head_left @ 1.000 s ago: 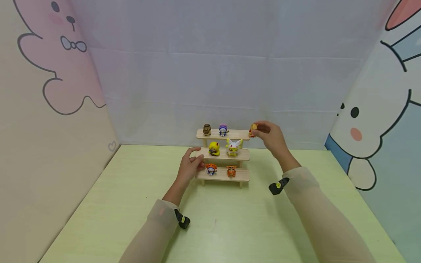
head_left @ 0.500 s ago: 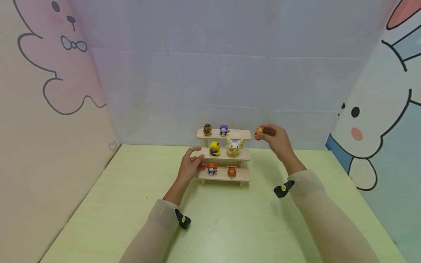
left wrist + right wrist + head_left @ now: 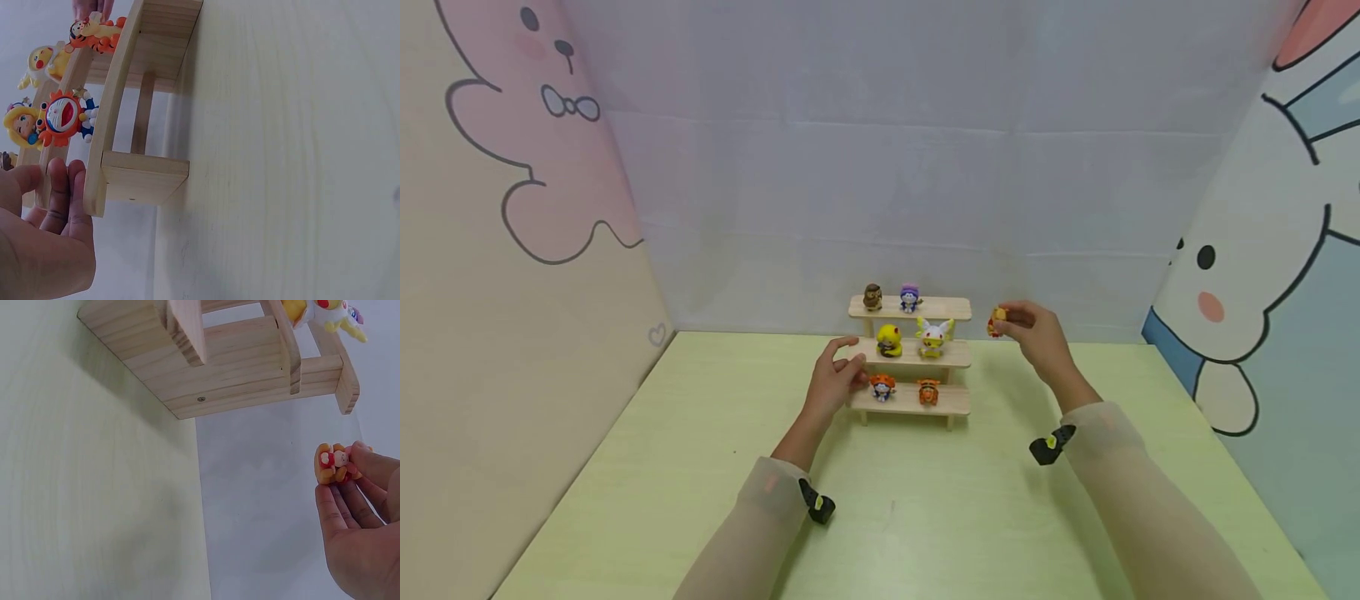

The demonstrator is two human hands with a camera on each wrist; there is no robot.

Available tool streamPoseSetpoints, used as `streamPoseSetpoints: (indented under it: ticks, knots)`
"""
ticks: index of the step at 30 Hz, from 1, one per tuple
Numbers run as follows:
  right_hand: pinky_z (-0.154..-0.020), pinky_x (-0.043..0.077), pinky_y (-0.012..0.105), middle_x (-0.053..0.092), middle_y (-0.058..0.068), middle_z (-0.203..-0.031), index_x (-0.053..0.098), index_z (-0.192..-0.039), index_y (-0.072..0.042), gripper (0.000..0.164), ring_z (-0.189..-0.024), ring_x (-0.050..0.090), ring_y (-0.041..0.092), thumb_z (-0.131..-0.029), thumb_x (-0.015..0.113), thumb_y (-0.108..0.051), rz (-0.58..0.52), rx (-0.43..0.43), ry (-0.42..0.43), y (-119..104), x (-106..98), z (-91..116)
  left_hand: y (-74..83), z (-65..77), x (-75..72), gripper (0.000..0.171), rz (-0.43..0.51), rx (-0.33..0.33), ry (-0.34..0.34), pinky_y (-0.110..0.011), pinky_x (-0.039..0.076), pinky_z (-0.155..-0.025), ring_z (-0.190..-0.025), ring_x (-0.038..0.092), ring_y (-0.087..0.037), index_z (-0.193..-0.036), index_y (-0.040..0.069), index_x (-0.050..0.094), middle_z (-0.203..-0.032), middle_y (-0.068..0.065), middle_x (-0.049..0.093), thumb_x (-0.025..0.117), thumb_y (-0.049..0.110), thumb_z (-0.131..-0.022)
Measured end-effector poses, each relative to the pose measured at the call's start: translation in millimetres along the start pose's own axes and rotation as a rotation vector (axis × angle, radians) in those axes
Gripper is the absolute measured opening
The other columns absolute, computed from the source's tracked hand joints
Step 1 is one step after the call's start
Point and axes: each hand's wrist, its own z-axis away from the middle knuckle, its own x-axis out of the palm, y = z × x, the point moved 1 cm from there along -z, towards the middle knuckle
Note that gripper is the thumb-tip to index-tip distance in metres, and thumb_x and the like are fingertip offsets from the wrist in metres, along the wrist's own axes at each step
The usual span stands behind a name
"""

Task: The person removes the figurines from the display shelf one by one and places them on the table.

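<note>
A three-tier wooden display shelf stands at the back of the table, with small toy figurines on its tiers. My left hand holds the shelf's left end, fingers around the end of the middle board in the left wrist view. To the right of the shelf, my right hand pinches a small orange-yellow and red figurine between thumb and fingers, held in the air. The top tier bears a brown owl-like figurine and a purple-hatted figurine, both left of its bare right end.
On the middle tier sit a yellow-haired figurine and a white-and-yellow long-eared figurine. An orange-hooded figurine and an orange tiger figurine occupy the bottom tier. Walls with cartoon animals border the light table.
My right hand has carried the orange-yellow figurine from the top tier's right end outward to the right and lower. The left hand keeps its place at the shelf.
</note>
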Motion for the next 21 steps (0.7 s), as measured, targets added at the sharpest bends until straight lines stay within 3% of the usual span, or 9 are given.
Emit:
streamPoseSetpoints:
  ticks: [7, 13, 18, 21]
  knots:
    - [-0.089, 0.051, 0.014, 0.061, 0.025, -0.133, 0.058, -0.14, 0.003, 0.044, -0.095, 0.063, 0.002, -0.101, 0.069, -0.015, -0.018, 0.015, -0.014, 13, -1, 2, -0.1, -0.3, 0.5, 0.038, -0.003, 0.006, 0.0, -0.039, 0.063, -0.079, -0.077, 0.069, -0.022, -0.141, 0.014, 0.057, -0.081, -0.015, 0.07, 0.064, 0.017, -0.104]
    - [-0.103, 0.053, 0.031, 0.06, 0.024, -0.134, 0.056, -0.141, 0.004, 0.044, -0.096, 0.063, 0.002, -0.102, 0.067, -0.013, -0.025, 0.051, -0.032, 26, -2, 4, -1.1, -0.8, 1.4, 0.038, 0.001, 0.004, -0.004, -0.038, 0.063, -0.078, -0.077, 0.07, -0.023, -0.141, 0.014, 0.057, -0.079, -0.013, 0.07, 0.064, 0.016, -0.105]
    - [-0.1, 0.054, 0.029, 0.062, 0.02, -0.13, 0.058, -0.138, 0.002, 0.042, -0.101, 0.064, 0.008, -0.102, 0.069, -0.014, -0.027, 0.048, -0.03, 36, 2, 8, 8.9, 5.7, 0.1, 0.041, 0.015, -0.014, -0.04, -0.055, 0.059, -0.091, -0.093, 0.067, -0.05, -0.146, 0.007, 0.052, -0.092, -0.035, 0.067, 0.06, 0.011, -0.106]
    - [-0.096, 0.055, 0.023, 0.062, 0.019, -0.13, 0.058, -0.139, 0.002, 0.043, -0.103, 0.064, 0.009, -0.102, 0.069, -0.016, -0.013, 0.056, -0.035, 41, 4, 8, 22.6, 14.3, -0.4, 0.042, 0.022, -0.016, -0.057, -0.061, 0.055, -0.095, -0.1, 0.063, -0.057, -0.147, 0.003, 0.05, -0.097, -0.04, 0.064, 0.058, 0.008, -0.106]
